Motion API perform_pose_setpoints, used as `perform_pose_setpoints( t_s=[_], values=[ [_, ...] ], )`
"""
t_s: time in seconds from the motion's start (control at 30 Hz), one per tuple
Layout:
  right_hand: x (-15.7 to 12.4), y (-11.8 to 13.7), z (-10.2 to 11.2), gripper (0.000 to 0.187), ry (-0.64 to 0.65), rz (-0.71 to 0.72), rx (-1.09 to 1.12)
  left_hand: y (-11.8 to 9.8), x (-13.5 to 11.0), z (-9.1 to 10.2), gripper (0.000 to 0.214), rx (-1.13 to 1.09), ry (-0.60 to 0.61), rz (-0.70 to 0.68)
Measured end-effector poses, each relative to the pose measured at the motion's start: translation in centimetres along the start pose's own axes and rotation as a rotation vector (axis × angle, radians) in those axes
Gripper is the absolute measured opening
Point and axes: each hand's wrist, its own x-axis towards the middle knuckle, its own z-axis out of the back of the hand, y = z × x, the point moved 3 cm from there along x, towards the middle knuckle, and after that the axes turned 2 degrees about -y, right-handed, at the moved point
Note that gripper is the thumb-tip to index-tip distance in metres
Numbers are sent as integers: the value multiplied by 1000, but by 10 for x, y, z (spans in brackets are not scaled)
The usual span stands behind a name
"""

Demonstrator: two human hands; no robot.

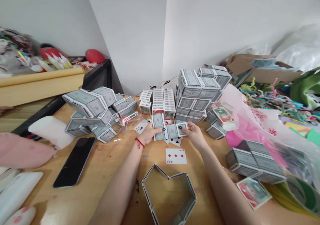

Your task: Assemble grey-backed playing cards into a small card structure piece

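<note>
My left hand (148,133) pinches grey-backed playing cards (172,131) near their left end, thumb on top. My right hand (196,136) grips the right end of the same cards between thumb and fingers. They form a flat strip, with one card (158,119) standing upright at the left. Face-up spade cards (175,141) lie partly hidden beneath. Closer to me a three of diamonds (176,156) lies face up on the table. Between my forearms stands a heart-shaped ring of joined cards (189,203).
Folded-card blocks are stacked at the left (86,101) and right (197,85). Card boxes (158,100) stand in rows behind my hands. A black phone (74,161) and a white cup (51,130) are at the left. Green-yellow tape (297,195) sits at the lower right.
</note>
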Motion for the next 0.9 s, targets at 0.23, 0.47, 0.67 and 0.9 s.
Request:
perform_pose_setpoints(
  t_s=[0.23, 0.47, 0.67, 0.9],
  values=[
    [3, -18, 3, 31, 159, -72, -76, 3, 3, 4, 47, 103, -43, 8],
    [5, -26, 5, 30, 110, -38, -25, 1, 5, 2, 48, 111, -36, 61],
    [5, -26, 4, 30, 90, -17, -2, 2, 7, 2, 46, 142, -70, 39],
    [1, -26, 2, 27, 127, -5, -44, 0, 4, -1, 37, 186, -46, 55]
  ],
)
